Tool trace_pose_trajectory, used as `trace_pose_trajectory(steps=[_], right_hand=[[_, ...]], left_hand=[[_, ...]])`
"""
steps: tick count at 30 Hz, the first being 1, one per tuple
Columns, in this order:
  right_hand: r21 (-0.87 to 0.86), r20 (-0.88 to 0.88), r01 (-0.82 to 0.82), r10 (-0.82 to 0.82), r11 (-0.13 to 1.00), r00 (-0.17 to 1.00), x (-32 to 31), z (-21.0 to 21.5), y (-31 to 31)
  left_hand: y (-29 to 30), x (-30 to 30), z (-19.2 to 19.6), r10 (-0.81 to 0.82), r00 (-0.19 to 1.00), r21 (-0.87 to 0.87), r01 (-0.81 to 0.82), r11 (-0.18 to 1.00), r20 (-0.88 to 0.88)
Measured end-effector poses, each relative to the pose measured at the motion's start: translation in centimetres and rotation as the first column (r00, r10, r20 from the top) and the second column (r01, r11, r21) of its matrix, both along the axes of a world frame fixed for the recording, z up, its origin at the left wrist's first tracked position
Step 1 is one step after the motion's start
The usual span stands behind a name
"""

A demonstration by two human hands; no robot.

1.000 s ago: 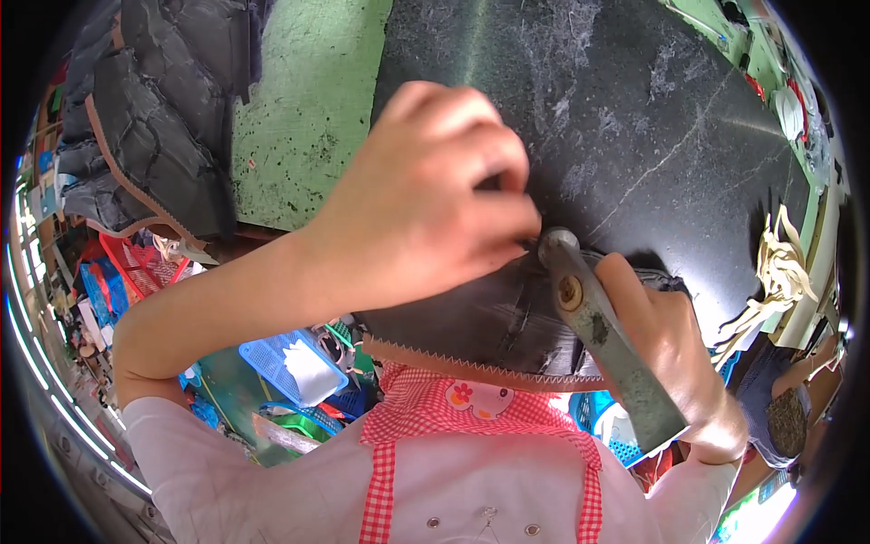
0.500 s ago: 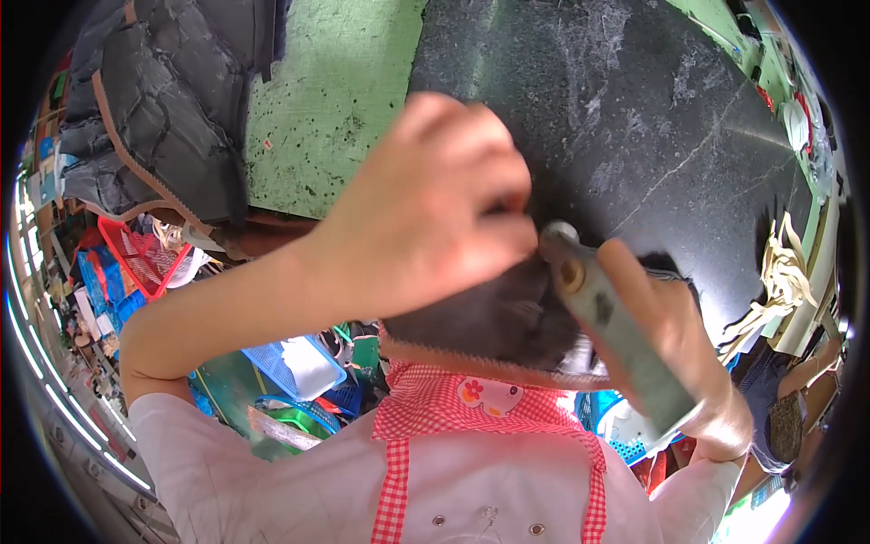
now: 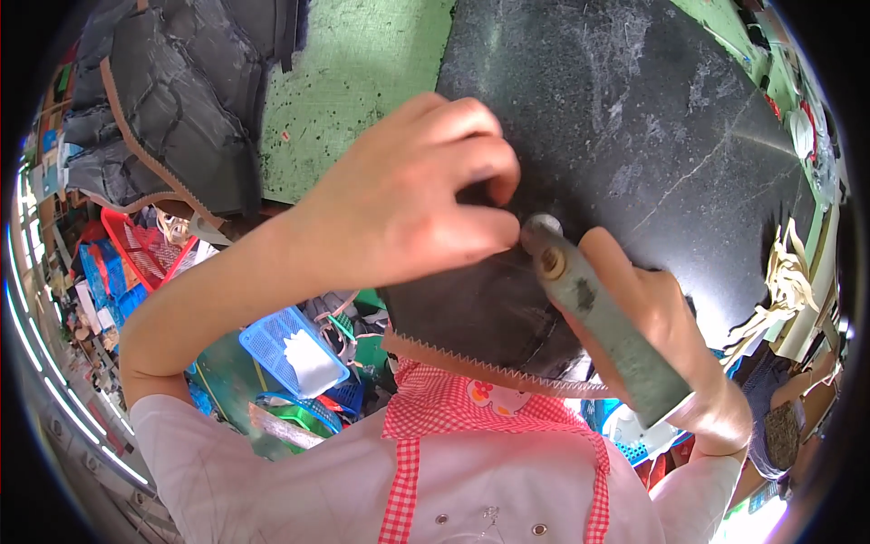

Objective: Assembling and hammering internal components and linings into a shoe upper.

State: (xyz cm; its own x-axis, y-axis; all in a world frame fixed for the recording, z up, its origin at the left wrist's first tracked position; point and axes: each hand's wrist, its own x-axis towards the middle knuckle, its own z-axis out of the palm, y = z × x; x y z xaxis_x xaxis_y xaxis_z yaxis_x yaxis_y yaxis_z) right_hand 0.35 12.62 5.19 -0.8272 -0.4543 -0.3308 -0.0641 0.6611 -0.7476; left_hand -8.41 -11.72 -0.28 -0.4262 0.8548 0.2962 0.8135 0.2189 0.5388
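In my right hand [image 3: 666,313] is a cobbler's hammer [image 3: 607,322], its round face low by the black slab and its wide flared end pointing back toward me. The handle is hidden under the hammer head and my fingers. Just left of the round face, my left hand [image 3: 408,204] has its fingers curled in, thumb and forefinger tips low over a black leather-like piece [image 3: 480,304]. What lies between those fingertips is hidden. This piece rests at the slab's near side, with a brown zigzag-cut edge [image 3: 471,360] facing me.
The dark slab [image 3: 580,118] lies on a green tabletop [image 3: 353,82]. Black pieces with brown edges [image 3: 181,118] are piled at the left. Below them are a red basket [image 3: 136,249] and a blue basket [image 3: 272,349]. Cream strips [image 3: 787,281] hang at the right.
Both hands and the hammer have shifted slightly left over the slab. The hammer's round face stays close to my left fingertips. The whole view has moved a little too.
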Motion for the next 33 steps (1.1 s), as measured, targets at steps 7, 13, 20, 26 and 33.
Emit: trace_pose_trajectory(steps=[7, 13, 20, 26, 33], right_hand=[[0.021, 0.057, 0.412, -0.413, 0.911, 0.909, 1.1, 3.5, 3.8], [0.17, 0.179, 0.173, -0.203, 0.97, 0.963, 2.2, 2.4, 5.3], [0.17, 0.147, 0.081, -0.106, 0.982, 0.983, 1.1, 2.1, 4.3], [0.259, -0.329, 0.08, 0.01, 0.963, 0.944, 2.2, 2.4, 6.1], [0.1, 0.011, 0.179, -0.181, 0.979, 0.983, 1.3, 3.3, 5.0]], left_hand=[[4.8, 2.5, -1.1, 0.119, 0.833, 0.096, -0.202, 0.975, 0.54], [6.4, 0.5, -0.9, 0.071, 0.972, 0.07, -0.089, 0.994, 0.225], [6.2, -0.6, -2.0, -0.139, 0.973, 0.181, 0.172, 0.968, -0.183], [6.1, -0.3, -2.0, -0.116, 0.98, 0.121, 0.136, 0.983, -0.159], [6.4, -0.5, -1.9, -0.119, 0.993, 0.137, 0.121, 0.983, -0.025]])
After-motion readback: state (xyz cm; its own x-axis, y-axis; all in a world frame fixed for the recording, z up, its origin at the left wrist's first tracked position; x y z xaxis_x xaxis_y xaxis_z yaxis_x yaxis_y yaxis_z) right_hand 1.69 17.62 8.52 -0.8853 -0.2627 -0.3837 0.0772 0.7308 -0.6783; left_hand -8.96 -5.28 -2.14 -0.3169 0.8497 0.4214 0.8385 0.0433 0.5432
